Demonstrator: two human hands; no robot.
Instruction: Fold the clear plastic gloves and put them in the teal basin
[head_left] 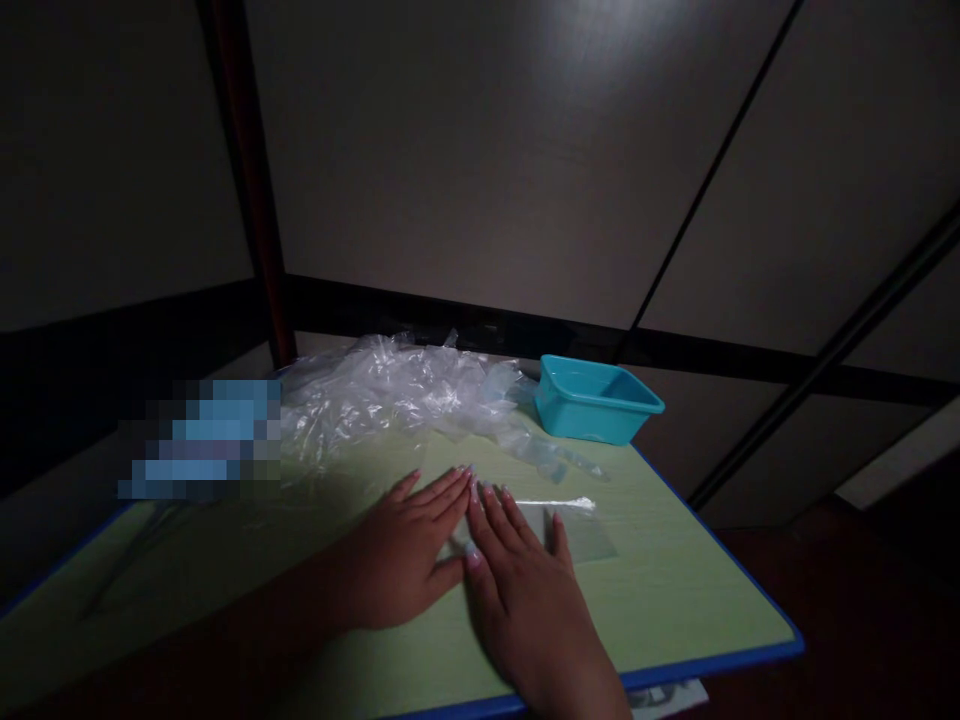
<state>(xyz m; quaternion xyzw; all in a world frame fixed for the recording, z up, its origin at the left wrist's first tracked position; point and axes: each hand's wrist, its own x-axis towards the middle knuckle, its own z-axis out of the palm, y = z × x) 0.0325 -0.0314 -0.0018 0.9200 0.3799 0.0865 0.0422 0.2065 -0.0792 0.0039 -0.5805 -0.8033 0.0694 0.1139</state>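
Note:
Both of my hands lie flat on a clear plastic bag (pixel 581 535) near the middle of the table. My left hand (pixel 409 555) has its fingers stretched toward the right, their tips meeting those of the other hand. My right hand (pixel 517 580) points away from me with its fingers spread, palm down. Part of the bag shows to the right of my right hand, with a shiny folded edge along its far side; the rest is hidden beneath my hands. Neither hand grips anything.
A heap of crumpled clear plastic bags (pixel 405 385) covers the back of the light green table (pixel 675 590), which has a blue edge. A turquoise plastic basin (pixel 596 400) stands at the back right. Something blue and blurred out (pixel 210 435) is at the left. Panelled walls rise behind.

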